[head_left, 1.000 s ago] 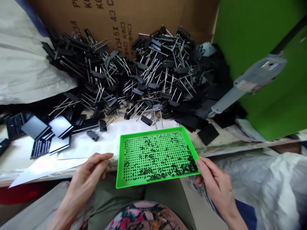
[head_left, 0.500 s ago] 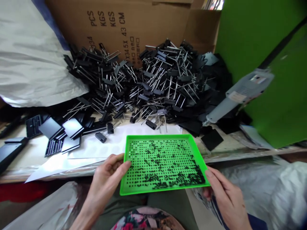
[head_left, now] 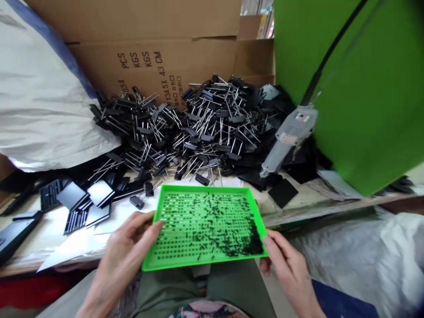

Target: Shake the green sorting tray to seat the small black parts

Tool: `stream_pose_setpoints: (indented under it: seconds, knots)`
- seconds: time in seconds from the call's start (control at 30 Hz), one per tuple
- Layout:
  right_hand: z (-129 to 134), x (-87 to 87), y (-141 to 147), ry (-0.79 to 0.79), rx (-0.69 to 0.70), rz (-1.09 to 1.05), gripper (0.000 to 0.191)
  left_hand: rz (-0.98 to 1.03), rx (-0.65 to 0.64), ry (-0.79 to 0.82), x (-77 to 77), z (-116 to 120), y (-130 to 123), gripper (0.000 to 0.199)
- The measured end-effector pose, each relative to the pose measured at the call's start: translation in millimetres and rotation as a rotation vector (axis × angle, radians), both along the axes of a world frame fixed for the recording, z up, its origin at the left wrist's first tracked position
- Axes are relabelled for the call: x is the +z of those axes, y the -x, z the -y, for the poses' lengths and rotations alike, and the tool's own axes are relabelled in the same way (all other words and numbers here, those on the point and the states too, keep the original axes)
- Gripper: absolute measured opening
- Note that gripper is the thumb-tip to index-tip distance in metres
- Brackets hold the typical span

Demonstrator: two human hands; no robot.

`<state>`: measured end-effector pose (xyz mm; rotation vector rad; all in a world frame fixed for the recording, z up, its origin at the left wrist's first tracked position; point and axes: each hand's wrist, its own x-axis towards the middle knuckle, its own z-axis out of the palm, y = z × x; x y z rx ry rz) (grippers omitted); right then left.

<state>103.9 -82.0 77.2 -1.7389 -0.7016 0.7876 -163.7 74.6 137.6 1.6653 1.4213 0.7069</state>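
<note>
Both my hands hold a bright green perforated plastic tray (head_left: 205, 190) above my lap. My left hand (head_left: 124, 251) grips its left edge, with the thumb over the rim. My right hand (head_left: 286, 269) holds the near right corner. Small black pieces (head_left: 255, 240) lie on the tray, thickest in that corner and thinning across the middle. Many holes show at the left side. Just beyond the tray's far rim lies a large heap of black parts with metal pins (head_left: 195, 132).
A white sheet (head_left: 122, 212) and black slotted plates (head_left: 76, 207) lie on the bench at left. Behind stands a cardboard box (head_left: 149, 66). A grey rotary tool (head_left: 288, 141) rests against a green board (head_left: 361, 79) at right. A white sack (head_left: 43, 101) bulges at left.
The tray has turned and shifted left, its far rim now level. The black pieces have slid further into the near right corner. The view has tipped upward, showing more of the box.
</note>
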Motion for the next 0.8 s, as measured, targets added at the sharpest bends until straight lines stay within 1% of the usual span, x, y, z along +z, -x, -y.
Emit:
stream_pose_setpoints:
  seconds: [0.07,0.1,0.2,0.23,0.3,0.37,0.4,0.53,0.63,0.7,0.73,0.8]
  knots:
    - [-1.4,-1.8,3.1,-0.031,0.064,-0.034,0.046,-0.061,0.039,-0.035,2.8,-2.9,6.0,0.049]
    - [-1.9,-2.2,4.3,-0.032,0.073,-0.036,0.046,-0.080,0.029,-0.038,3.9,-4.3,7.8,0.049]
    - [-2.2,-1.7,6.4,-0.009,0.026,-0.031,0.047,-0.083,-0.055,-0.051,6.1,-8.5,9.4,0.048]
    - [-2.4,-1.3,7.8,-0.008,0.023,-0.038,0.047,-0.082,-0.062,-0.064,7.0,-10.3,10.2,0.048]
    - [-2.9,-0.7,12.2,-0.032,0.071,-0.070,0.047,-0.112,-0.026,-0.084,10.2,-14.1,14.0,0.049]
    - [-2.9,-0.6,16.4,-0.059,0.138,-0.109,0.047,-0.171,0.012,-0.069,14.9,-17.7,18.5,0.050]
    - [-2.2,-0.8,17.4,-0.063,0.149,-0.120,0.046,-0.199,0.008,-0.052,17.1,-19.2,19.5,0.051]
    - [1.0,-2.7,15.2,-0.045,0.077,-0.111,0.047,-0.248,-0.069,0.006,20.8,-27.0,12.1,0.055]
    - [-2.0,-5.0,16.9,-0.084,0.095,-0.133,0.047,-0.327,-0.015,-0.048,22.3,-35.1,6.7,0.055]
    - [-4.5,-7.0,19.3,-0.114,0.123,-0.152,0.047,-0.367,0.013,-0.069,24.5,-38.7,6.5,0.052]
    - [-4.9,-8.1,19.6,-0.122,0.125,-0.152,0.047,-0.372,0.007,-0.076,25.1,-39.6,6.4,0.049]
    - [-3.3,-9.9,17.5,-0.123,0.101,-0.130,0.047,-0.381,-0.045,-0.096,24.2,-40.1,4.9,0.042]
